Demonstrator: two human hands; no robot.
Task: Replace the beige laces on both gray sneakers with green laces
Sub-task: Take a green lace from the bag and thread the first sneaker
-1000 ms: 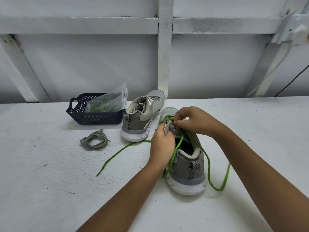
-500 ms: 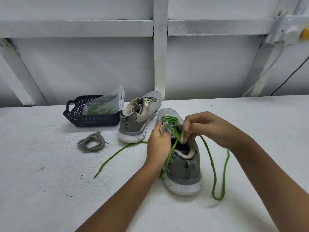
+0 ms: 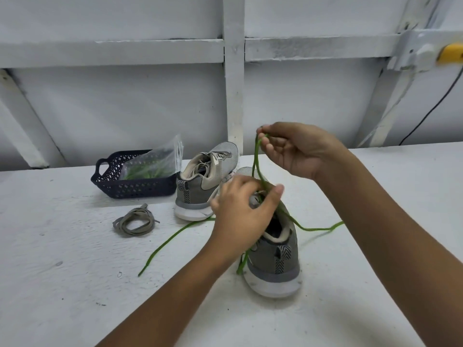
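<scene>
- Near sneaker (image 3: 273, 259): gray, stood on the white table (image 3: 62, 271) right of centre, heel toward the camera, toe pointing away.
- Green lace (image 3: 255, 159): threaded into the near sneaker's front eyelets. One strand is drawn up taut from the shoe. Another runs right and is hidden behind the right forearm. A loose end is trailed left across the table toward lower centre. A short length is seen beside the heel.
- Right hand (image 3: 298, 149): raised above the shoe, just above centre frame. The top of the upward strand is pinched between thumb and fingertips.
- Left hand (image 3: 240, 214): curled over the shoe's lacing area, thumb on one side of the strand, fingers on the other. The shoe's upper is gripped; finer detail is lost to blur.
- Far sneaker (image 3: 205, 179): gray, set just left of and behind the near one, heel toward the camera, beige laces seen in it.
- Beige lace (image 3: 135, 220): coiled loose on the table, left of the far sneaker.
- Dark basket (image 3: 135, 187): placed left of the far sneaker, close to it. A clear bag (image 3: 152, 164) with green contents is propped inside.
- Background: white framed wall, a yellow part (image 3: 451, 52) at upper right, a black cable (image 3: 436, 101) below it.
</scene>
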